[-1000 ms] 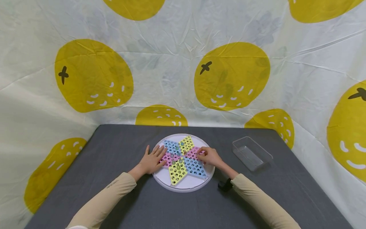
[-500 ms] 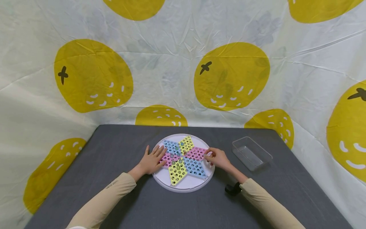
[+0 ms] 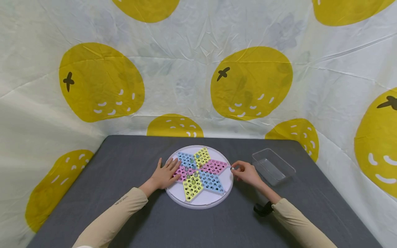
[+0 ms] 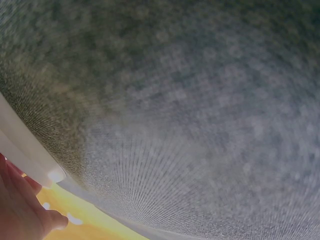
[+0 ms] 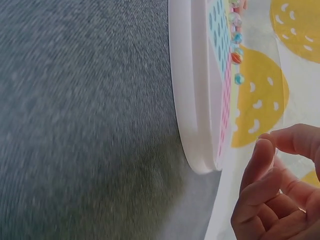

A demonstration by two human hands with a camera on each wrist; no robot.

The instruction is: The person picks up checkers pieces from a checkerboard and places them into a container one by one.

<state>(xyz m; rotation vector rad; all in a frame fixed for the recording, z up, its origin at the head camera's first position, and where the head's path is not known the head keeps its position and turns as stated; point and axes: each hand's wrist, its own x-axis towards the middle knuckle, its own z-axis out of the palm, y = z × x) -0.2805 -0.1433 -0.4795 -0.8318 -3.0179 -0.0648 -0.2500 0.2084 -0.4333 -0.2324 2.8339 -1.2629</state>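
Observation:
A round white Chinese checkers board (image 3: 214, 199) lies on the table, its star of yellow, pink and blue holed sections. Several glass marbles (image 3: 193, 181) sit around its middle and left; in the right wrist view several marbles (image 5: 236, 37) line up above the surface. My left hand (image 3: 163, 175) rests on the board's left edge with fingers spread; in the left wrist view only part of that hand (image 4: 22, 205) shows. Just past the board's right rim, my right hand (image 3: 246, 172) pinches a small pale marble (image 3: 232, 168) between thumb and index finger. The right wrist view mostly hides it behind the fingertips.
A clear plastic box (image 3: 273, 167) stands on the dark grey table (image 3: 133, 151), to the right of the board and close to my right hand. Behind the table hangs a pale cloth (image 3: 176, 79) with large yellow fruit prints.
My right hand has moved rightward from the pink section out past the board's right rim, its fingers staying pinched. My left hand has stayed in place.

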